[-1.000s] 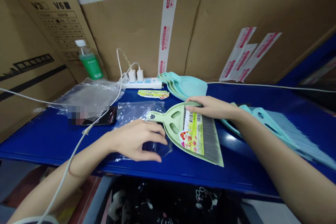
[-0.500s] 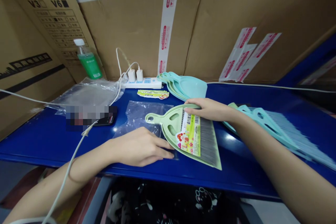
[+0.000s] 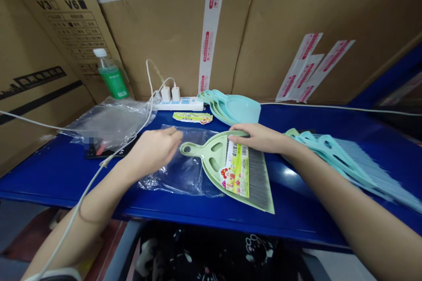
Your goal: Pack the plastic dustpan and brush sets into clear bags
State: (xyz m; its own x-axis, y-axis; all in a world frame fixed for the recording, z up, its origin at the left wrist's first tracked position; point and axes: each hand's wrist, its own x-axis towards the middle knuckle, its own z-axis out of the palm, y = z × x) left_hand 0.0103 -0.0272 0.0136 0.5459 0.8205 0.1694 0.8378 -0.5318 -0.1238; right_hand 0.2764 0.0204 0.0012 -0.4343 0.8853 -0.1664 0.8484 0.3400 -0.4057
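A pale green dustpan-and-brush set (image 3: 231, 167) with a colourful label lies on the blue shelf (image 3: 296, 210). My right hand (image 3: 255, 137) rests on its upper edge, fingers curled over the rim. A clear plastic bag (image 3: 184, 167) lies under the set's handle. My left hand (image 3: 154, 147) is at the bag's far left edge, fingers pinched on the plastic.
A stack of light blue dustpans (image 3: 231, 107) stands at the back, several blue brushes (image 3: 349, 162) lie on the right. A power strip (image 3: 178, 103) with chargers, a loose label (image 3: 193, 117), a green bottle (image 3: 110, 77), more clear bags (image 3: 108, 120) and a white cable (image 3: 99, 171) are on the left. Cardboard boxes (image 3: 280, 30) wall the back.
My left hand moved from the bag's near edge up to its far left edge and pinched it. The green set slid slightly left over the bag.
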